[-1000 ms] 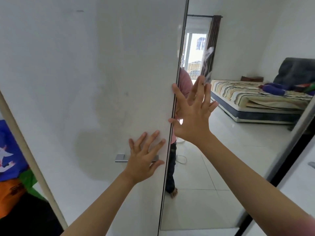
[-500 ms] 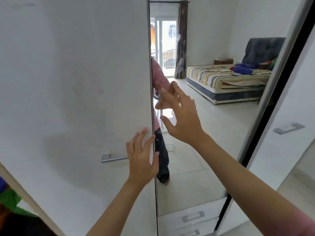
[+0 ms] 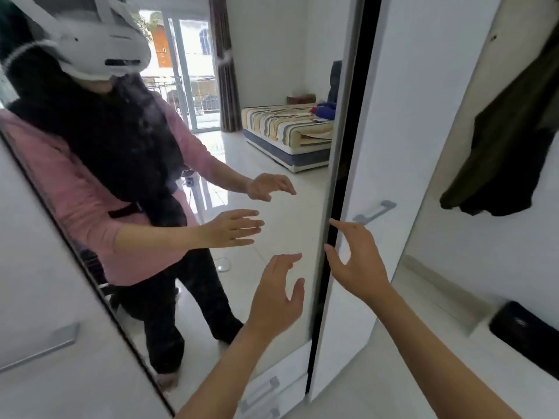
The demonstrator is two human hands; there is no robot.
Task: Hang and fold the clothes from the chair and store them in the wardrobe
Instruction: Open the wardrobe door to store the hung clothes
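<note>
Hands (image 3: 279, 300) (image 3: 358, 261) (both empty) seemingly near mirrored door (image 3: 272, 146).

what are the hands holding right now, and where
Nothing is gripped. The right hand is open with fingertips at the mirrored door's right edge; the left hand is open in front of the mirror, empty.

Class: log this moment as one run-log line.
stage: closing wardrobe | left hand: open, by mirror door | right hand: open, fingertips at mirror door's edge | dark garment: hanging at right
</note>
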